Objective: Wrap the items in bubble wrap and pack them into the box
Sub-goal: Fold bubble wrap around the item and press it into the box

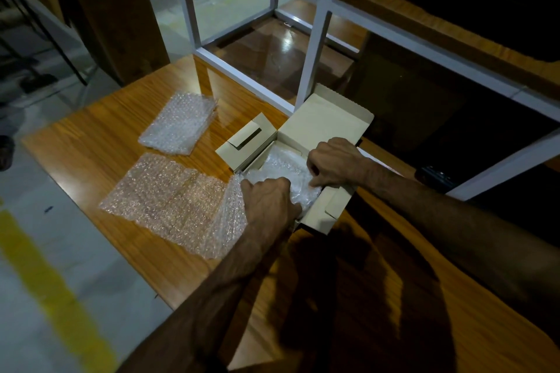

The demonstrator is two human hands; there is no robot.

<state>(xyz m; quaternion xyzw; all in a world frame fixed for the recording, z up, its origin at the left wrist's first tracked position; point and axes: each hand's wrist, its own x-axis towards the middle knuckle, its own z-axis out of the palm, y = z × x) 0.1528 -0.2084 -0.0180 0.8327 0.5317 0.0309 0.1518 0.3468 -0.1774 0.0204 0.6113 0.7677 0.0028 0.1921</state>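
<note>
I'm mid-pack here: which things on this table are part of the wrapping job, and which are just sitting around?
Part of the job:
- open cardboard box
- bubble-wrapped bundle in the box, under the left hand and right hand
- flat bubble wrap sheet
- folded bubble wrap

Lying about:
- white metal frame
- large brown carton on the floor
- dark object at the table's right edge

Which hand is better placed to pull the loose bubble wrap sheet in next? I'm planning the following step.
Left. The left hand sits at the box edge where the sheet trails out, touching it. The right hand is deeper inside the box, away from the sheet.
</note>
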